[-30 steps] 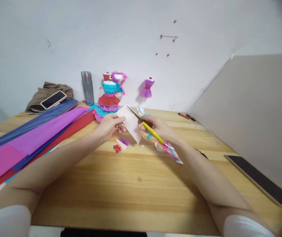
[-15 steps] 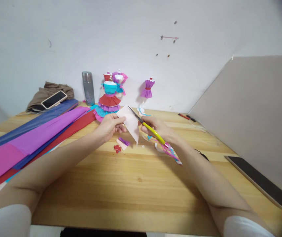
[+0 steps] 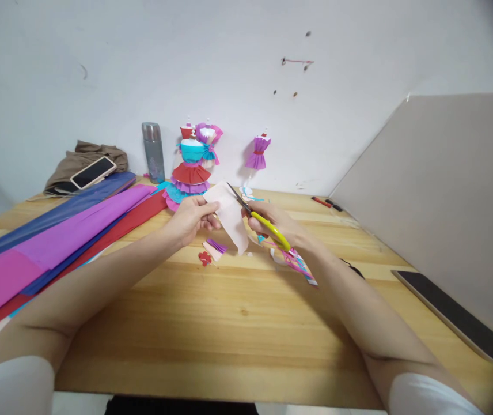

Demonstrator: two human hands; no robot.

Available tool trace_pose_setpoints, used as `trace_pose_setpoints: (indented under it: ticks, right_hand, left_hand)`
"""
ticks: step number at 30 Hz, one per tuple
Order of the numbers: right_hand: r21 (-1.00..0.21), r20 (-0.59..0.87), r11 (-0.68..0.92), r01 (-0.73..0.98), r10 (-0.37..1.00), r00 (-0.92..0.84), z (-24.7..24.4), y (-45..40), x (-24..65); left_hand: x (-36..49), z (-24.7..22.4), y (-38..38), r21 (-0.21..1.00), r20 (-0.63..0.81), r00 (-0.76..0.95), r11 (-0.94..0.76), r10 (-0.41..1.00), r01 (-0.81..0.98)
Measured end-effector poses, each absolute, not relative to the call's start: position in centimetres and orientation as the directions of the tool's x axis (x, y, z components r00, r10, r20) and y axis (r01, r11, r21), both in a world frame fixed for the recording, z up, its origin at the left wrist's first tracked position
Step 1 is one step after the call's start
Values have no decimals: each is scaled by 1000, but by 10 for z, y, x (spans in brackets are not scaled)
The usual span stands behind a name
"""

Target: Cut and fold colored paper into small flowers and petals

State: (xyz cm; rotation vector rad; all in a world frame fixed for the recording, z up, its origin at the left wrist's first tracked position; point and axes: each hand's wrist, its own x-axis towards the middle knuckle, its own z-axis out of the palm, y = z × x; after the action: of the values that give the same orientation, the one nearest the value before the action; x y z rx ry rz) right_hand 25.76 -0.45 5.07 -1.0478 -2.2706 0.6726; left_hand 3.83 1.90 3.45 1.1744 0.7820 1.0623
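My left hand (image 3: 197, 218) pinches a pale pink piece of paper (image 3: 229, 218) between thumb and fingers. Its lower end hangs over the wooden table. Yellow-handled scissors (image 3: 270, 227) are in my right hand (image 3: 275, 216), their dark blades at the right edge of the paper, tips pointing up and left. Below the paper lie a red flower-shaped piece (image 3: 205, 259) and folded purple and pale strips (image 3: 216, 248). Pink, blue and white scraps (image 3: 300, 268) lie under my right wrist.
Small dress forms in paper dresses (image 3: 192, 173) (image 3: 258, 153) and a bottle (image 3: 154, 153) stand by the wall. Coloured sheets (image 3: 78, 222), a phone (image 3: 93, 173) and brown cloth (image 3: 78, 153) are at left. A dark flat device (image 3: 454, 314) and a red pen (image 3: 322, 202) lie at right.
The lower part of the pale paper has swung slightly right. The scissors have shifted slightly right, still against the paper's edge. My left hand keeps its hold.
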Motion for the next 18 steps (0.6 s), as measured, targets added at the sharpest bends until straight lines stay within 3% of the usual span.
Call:
trace_pose_setpoints:
  ticks: [18]
  right_hand:
    - [-716,243,524,460,806,-539,40,4,267]
  left_hand:
    - [40,40,16,973,50,293,20,955,-229]
